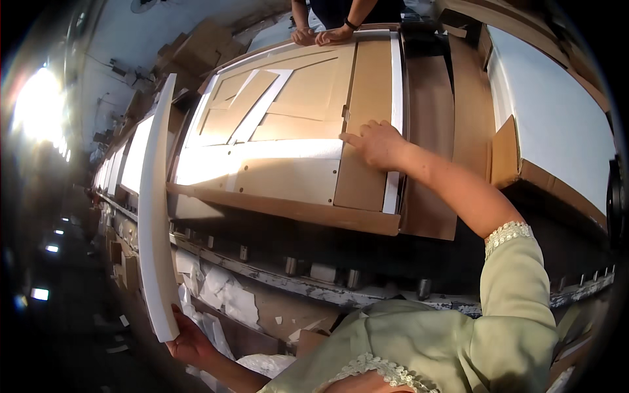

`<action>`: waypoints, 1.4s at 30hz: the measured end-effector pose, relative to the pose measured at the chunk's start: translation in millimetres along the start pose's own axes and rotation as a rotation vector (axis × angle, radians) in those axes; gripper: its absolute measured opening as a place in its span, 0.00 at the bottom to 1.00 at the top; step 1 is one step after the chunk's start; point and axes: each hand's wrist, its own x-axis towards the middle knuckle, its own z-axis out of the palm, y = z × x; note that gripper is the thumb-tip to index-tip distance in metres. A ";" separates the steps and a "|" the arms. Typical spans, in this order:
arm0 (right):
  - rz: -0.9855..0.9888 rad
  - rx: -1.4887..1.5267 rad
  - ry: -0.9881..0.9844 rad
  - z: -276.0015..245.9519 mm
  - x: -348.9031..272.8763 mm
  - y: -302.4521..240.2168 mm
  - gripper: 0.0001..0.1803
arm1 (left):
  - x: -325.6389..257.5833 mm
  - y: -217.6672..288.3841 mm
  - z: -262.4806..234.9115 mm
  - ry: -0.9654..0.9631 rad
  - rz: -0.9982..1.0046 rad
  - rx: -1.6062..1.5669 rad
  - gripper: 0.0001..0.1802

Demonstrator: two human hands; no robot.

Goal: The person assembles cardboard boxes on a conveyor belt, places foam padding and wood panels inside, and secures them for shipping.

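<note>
My left hand (191, 339) is closed round the lower end of a long white foam strip (154, 216), which stands nearly upright on my left. Over a long open carton (295, 208), my right hand (379, 145) rests on a brown cardboard strip (370, 85) inside its right end. That hand's fingers are partly spread, with one digit reaching the strip's left edge; nothing shows in its grasp. In the carton lie flat white panels with holes (288, 177), tan cardboard pieces (308, 98) and white foam along the edges.
Across the carton, a co-worker's two hands (321, 35) rest on its far edge. The carton stands on a roller conveyor (295, 265). To the right is another carton with a white top (550, 98). Scrap paper and foam (229, 295) lie below the near rail.
</note>
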 end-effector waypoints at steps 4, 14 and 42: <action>0.212 -0.020 -0.159 2.3 27.8 34.4 0.18 | -12.4 -11.8 0.5 0.009 -0.027 -0.038 0.22; -0.435 0.340 0.067 42.7 -19.0 -41.8 0.19 | -6.0 -32.8 -14.8 0.248 0.135 0.032 0.27; -0.311 0.062 -0.045 34.4 1.1 -58.6 0.38 | 15.2 -77.4 -39.2 0.261 0.116 -0.048 0.23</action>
